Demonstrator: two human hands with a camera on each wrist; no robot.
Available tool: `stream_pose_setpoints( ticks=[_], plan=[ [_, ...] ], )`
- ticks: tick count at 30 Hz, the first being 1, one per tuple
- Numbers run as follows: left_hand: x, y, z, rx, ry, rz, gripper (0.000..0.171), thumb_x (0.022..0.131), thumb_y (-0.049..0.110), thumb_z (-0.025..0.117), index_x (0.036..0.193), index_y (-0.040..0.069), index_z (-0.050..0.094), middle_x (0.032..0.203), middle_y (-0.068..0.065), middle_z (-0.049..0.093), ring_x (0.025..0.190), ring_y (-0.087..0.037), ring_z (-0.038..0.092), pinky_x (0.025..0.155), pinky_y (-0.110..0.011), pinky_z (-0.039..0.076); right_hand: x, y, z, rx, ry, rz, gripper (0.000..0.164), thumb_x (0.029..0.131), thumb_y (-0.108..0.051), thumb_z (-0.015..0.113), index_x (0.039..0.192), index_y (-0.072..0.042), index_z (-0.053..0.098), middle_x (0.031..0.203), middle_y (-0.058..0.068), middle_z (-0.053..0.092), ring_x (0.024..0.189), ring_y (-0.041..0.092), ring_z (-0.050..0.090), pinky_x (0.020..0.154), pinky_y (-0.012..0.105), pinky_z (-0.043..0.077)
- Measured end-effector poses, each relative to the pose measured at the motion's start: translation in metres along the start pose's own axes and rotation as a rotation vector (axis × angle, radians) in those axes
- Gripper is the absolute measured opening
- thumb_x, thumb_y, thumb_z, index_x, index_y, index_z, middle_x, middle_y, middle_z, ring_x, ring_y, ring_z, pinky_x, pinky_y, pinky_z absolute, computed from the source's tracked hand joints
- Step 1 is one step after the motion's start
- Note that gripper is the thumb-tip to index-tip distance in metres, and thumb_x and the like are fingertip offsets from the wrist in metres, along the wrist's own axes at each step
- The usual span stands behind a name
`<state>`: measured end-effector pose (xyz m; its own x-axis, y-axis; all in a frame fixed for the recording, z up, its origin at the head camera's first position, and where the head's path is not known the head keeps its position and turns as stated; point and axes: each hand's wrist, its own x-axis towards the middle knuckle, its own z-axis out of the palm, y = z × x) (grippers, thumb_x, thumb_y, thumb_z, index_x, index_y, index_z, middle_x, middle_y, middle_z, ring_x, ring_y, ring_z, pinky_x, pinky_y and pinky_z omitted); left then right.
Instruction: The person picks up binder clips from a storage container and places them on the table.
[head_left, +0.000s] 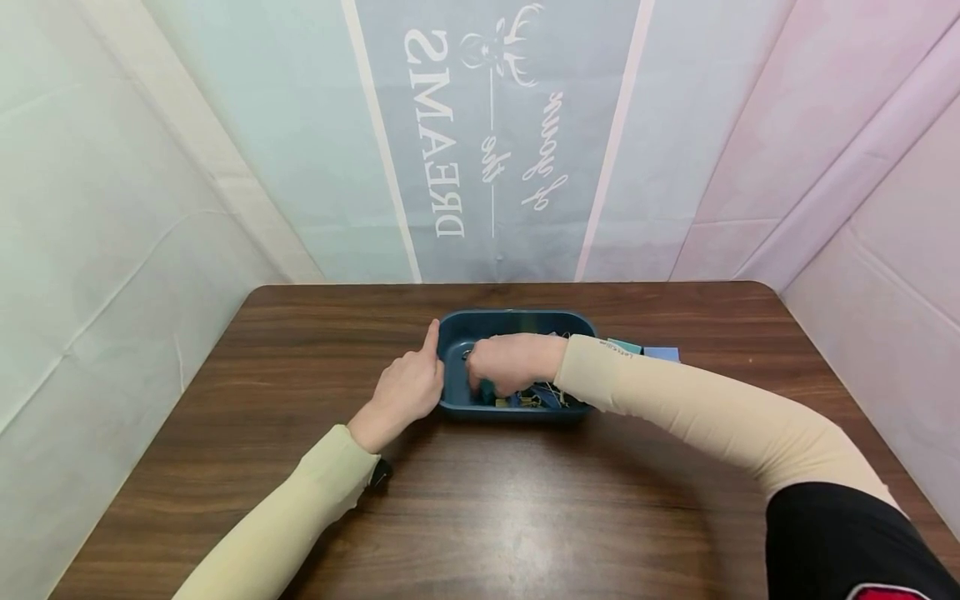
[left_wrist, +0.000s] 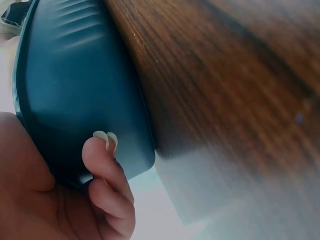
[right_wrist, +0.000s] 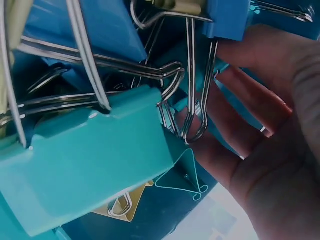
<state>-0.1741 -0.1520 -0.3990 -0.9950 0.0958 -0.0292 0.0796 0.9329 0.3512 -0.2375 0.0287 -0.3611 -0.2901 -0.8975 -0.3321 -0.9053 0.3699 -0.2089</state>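
A dark blue-green plastic bin [head_left: 454, 333] stands on the wooden table. My left hand [head_left: 405, 387] holds its left end, one finger straight along the rim and the other fingers [left_wrist: 107, 175] curled against the outer wall. Inside the bin, my right hand [head_left: 517, 362] reaches down among binder clips. The right wrist view shows a large teal binder clip [right_wrist: 90, 160] and a blue binder clip [right_wrist: 227, 20] with wire handles close by. My right fingers [right_wrist: 225, 120] are around another teal clip at the bin's left part; their tips are partly hidden by the blue clip.
The wooden table [head_left: 495, 500] runs up to a printed cloth [head_left: 495, 250] at the back, with pale cloth at both sides. Behind my right sleeve, a teal piece [head_left: 624, 345] and a blue piece [head_left: 662, 353] show beside the bin. Gold binder clips [right_wrist: 125, 202] lie among the others.
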Motion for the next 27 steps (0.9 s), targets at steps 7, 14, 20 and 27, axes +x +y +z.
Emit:
stream_pose_setpoints(
  ticks=[7,14,20,27],
  plan=[
    [-0.001,0.001,0.0,-0.009,-0.002,-0.003,0.064,0.104,0.016,0.041,0.16,0.006,0.012,0.051,-0.005,0.047,0.036,-0.018,0.039,0.037,-0.028,0.026,-0.003,0.003,-0.004,0.026,0.053,-0.016,0.031,0.087,0.0,0.071,0.115,-0.015,0.077,0.113,-0.002,0.071,0.1,0.011,0.066,0.077,0.022,0.053],
    [-0.001,0.001,0.0,-0.009,0.012,-0.002,0.063,0.104,0.017,0.043,0.159,0.005,0.015,0.052,-0.006,0.048,0.037,-0.021,0.043,0.037,-0.029,0.028,-0.011,0.003,-0.012,0.022,0.097,-0.05,0.029,0.087,-0.002,0.07,0.113,-0.013,0.077,0.114,0.0,0.07,0.106,0.014,0.065,0.082,0.025,0.053],
    [-0.001,0.001,0.0,-0.002,0.016,0.005,0.064,0.104,0.017,0.043,0.159,0.005,0.015,0.051,-0.006,0.048,0.037,-0.021,0.044,0.037,-0.03,0.028,-0.024,0.003,-0.02,0.05,0.14,-0.084,0.029,0.087,-0.004,0.071,0.115,-0.011,0.076,0.117,0.0,0.07,0.111,0.014,0.063,0.087,0.027,0.052],
    [-0.002,0.0,0.0,0.007,0.014,0.016,0.064,0.104,0.017,0.041,0.16,0.006,0.012,0.05,-0.006,0.048,0.036,-0.019,0.041,0.036,-0.029,0.028,-0.048,0.006,-0.023,0.077,0.236,-0.113,0.028,0.088,-0.004,0.069,0.114,-0.011,0.075,0.114,-0.001,0.07,0.109,0.014,0.063,0.088,0.032,0.052]
  ],
)
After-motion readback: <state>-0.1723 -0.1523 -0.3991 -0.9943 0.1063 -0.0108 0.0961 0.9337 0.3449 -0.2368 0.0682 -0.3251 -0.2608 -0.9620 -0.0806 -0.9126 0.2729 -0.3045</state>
